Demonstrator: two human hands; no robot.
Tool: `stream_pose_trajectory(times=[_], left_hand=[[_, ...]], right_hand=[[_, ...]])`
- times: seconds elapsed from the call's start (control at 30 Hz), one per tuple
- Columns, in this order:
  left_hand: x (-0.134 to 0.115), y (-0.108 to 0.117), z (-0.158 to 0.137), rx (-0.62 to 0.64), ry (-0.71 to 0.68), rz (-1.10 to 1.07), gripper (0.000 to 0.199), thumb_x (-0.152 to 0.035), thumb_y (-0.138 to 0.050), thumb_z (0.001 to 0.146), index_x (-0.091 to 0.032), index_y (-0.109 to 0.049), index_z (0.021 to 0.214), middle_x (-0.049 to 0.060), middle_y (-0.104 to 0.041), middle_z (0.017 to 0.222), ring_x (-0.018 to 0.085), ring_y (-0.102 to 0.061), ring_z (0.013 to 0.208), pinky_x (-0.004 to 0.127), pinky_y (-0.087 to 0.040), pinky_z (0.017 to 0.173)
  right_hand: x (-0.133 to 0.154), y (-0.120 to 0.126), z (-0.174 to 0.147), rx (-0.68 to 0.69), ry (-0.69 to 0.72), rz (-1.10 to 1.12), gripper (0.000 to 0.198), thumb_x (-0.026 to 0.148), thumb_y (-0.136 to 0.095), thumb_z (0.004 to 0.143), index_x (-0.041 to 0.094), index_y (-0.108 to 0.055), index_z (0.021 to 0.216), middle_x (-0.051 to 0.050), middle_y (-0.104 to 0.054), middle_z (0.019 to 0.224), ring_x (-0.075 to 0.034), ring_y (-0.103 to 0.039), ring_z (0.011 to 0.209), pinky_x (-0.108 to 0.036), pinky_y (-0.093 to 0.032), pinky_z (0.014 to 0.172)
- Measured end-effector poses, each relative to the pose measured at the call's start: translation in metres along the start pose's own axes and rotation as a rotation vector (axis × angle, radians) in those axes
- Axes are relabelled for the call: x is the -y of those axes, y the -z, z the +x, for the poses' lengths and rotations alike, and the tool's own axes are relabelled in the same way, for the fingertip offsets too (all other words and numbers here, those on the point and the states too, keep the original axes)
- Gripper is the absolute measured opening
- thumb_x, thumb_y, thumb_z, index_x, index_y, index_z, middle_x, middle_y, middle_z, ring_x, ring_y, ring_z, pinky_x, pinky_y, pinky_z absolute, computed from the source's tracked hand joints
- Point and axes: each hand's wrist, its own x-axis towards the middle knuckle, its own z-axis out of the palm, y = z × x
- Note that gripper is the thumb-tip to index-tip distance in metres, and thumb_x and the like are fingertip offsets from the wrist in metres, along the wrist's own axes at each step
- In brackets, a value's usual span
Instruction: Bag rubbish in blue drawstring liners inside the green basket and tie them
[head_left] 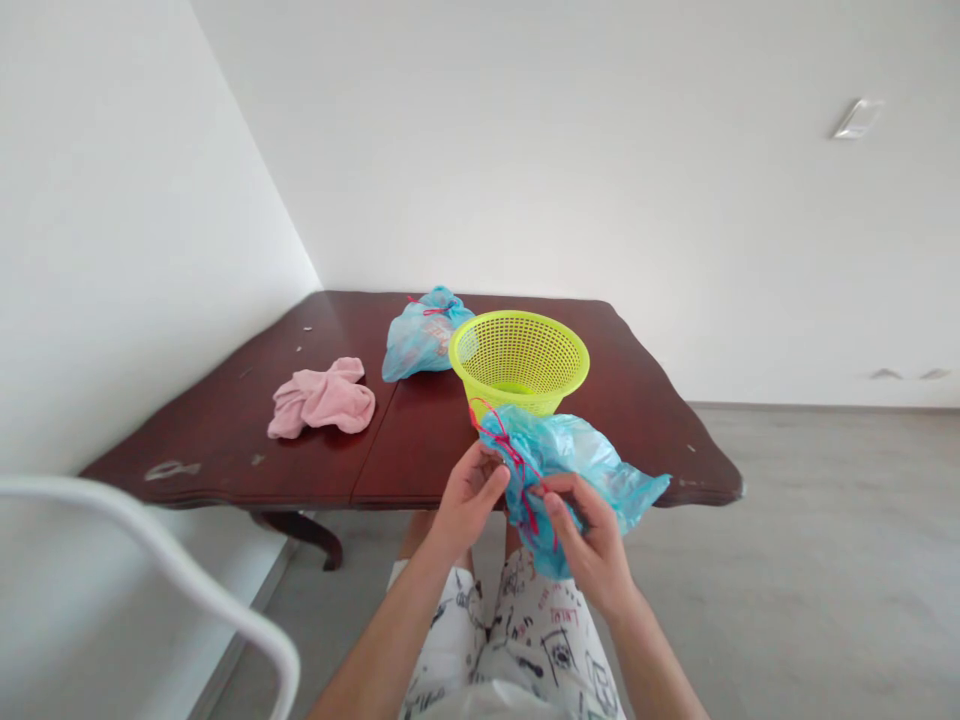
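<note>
A blue plastic bag [581, 452] is held over the table's near edge, its gathered neck tied round with red string [516, 456]. My left hand [471, 497] is closed, thumb and fingers pinching at the left side of the gathered neck; whether they grip the plastic or a string end is hard to see. From the right, my right hand [589, 530] pinches the red string near the knot, with its lower fingers against the bag. Just behind the bag stands a yellow-green plastic basket [519, 350] with perforated walls.
On the dark red wooden table [420, 440], a second blue bag [421, 335] tied with red string stands left of the basket. A crumpled pink cloth [322, 398] lies further left. A white curved tube [172, 560] crosses the lower left. White walls border the table's back and left.
</note>
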Motion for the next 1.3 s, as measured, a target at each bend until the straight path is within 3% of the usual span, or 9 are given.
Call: stream_pose_trajectory(times=[0.13,0.3,0.5,0.7,0.97,1.1,1.17,1.23,1.3], left_hand=[[0.005,-0.009,-0.004,0.062,-0.011,0.064,0.041,-0.054,-0.095,0.102,-0.021,-0.071,0.105,0.001,-0.072,0.096,0.016,-0.065,0.088,0.027,-0.054,0.085],[0.001,-0.010,-0.006,0.132,0.062,0.033,0.040,-0.057,-0.091,0.105,-0.020,-0.077,0.110,0.005,-0.081,0.101,0.018,-0.071,0.089,0.029,-0.057,0.086],[-0.004,0.002,-0.002,-0.024,0.059,0.097,0.045,-0.063,-0.092,0.102,-0.020,-0.081,0.104,0.004,-0.080,0.093,0.016,-0.069,0.080,0.025,-0.055,0.074],[-0.012,0.028,0.005,-0.331,0.095,-0.268,0.048,-0.055,-0.107,0.087,-0.023,-0.078,0.108,-0.003,-0.077,0.089,0.012,-0.069,0.073,0.021,-0.057,0.068],[-0.031,0.070,0.008,-0.331,0.293,-0.630,0.030,-0.041,-0.098,0.099,-0.022,-0.080,0.112,-0.001,-0.082,0.097,0.019,-0.081,0.088,0.034,-0.069,0.090],[-0.037,0.067,0.001,-0.026,0.187,-0.309,0.077,-0.088,-0.094,0.086,-0.020,-0.081,0.118,0.004,-0.075,0.098,0.020,-0.073,0.083,0.029,-0.060,0.075],[-0.042,0.060,-0.002,0.074,0.130,0.029,0.076,-0.085,-0.096,0.086,-0.020,-0.081,0.122,0.006,-0.075,0.102,0.021,-0.071,0.087,0.029,-0.056,0.076],[-0.047,0.052,-0.006,0.011,0.043,0.371,0.057,-0.065,-0.100,0.093,-0.022,-0.081,0.124,0.008,-0.077,0.111,0.024,-0.072,0.097,0.033,-0.057,0.087],[-0.051,0.043,-0.014,-0.242,-0.147,0.630,0.037,-0.047,-0.098,0.097,-0.025,-0.080,0.120,0.009,-0.078,0.117,0.027,-0.071,0.107,0.038,-0.058,0.099]], right_hand=[[-0.002,-0.018,0.002,-0.022,-0.150,0.135,0.033,0.059,-0.071,0.118,0.026,-0.071,0.116,-0.002,-0.080,0.087,-0.018,-0.072,0.075,-0.029,-0.058,0.070],[-0.012,-0.023,0.008,-0.063,-0.325,0.241,0.050,0.073,-0.080,0.108,0.028,-0.063,0.124,0.008,-0.065,0.067,-0.014,-0.050,0.048,-0.024,-0.040,0.043],[-0.013,-0.010,0.016,-0.266,-0.240,0.071,0.056,0.076,-0.088,0.098,0.023,-0.071,0.090,0.005,-0.054,0.069,-0.012,-0.050,0.060,-0.024,-0.048,0.054],[-0.010,0.017,0.020,-0.512,-0.311,0.235,0.058,0.075,-0.095,0.091,0.023,-0.071,0.085,0.006,-0.054,0.069,-0.010,-0.046,0.058,-0.022,-0.040,0.050],[-0.015,0.035,0.035,-0.707,-0.319,0.461,0.053,0.067,-0.101,0.084,0.025,-0.073,0.095,0.005,-0.072,0.081,-0.015,-0.065,0.070,-0.028,-0.058,0.070],[-0.006,0.035,0.032,-0.643,-0.335,0.483,0.058,0.070,-0.104,0.082,0.026,-0.069,0.095,0.007,-0.068,0.075,-0.013,-0.059,0.063,-0.027,-0.054,0.065],[0.000,0.034,0.027,-0.542,-0.362,0.509,0.057,0.070,-0.102,0.087,0.026,-0.067,0.095,0.007,-0.064,0.072,-0.013,-0.055,0.060,-0.026,-0.051,0.061],[0.006,0.033,0.022,-0.443,-0.366,0.517,0.055,0.070,-0.098,0.092,0.027,-0.064,0.094,0.006,-0.061,0.070,-0.014,-0.053,0.058,-0.025,-0.049,0.058],[0.012,0.032,0.017,-0.389,-0.331,0.502,0.054,0.070,-0.095,0.096,0.028,-0.062,0.093,0.005,-0.061,0.069,-0.014,-0.051,0.057,-0.027,-0.050,0.058]])
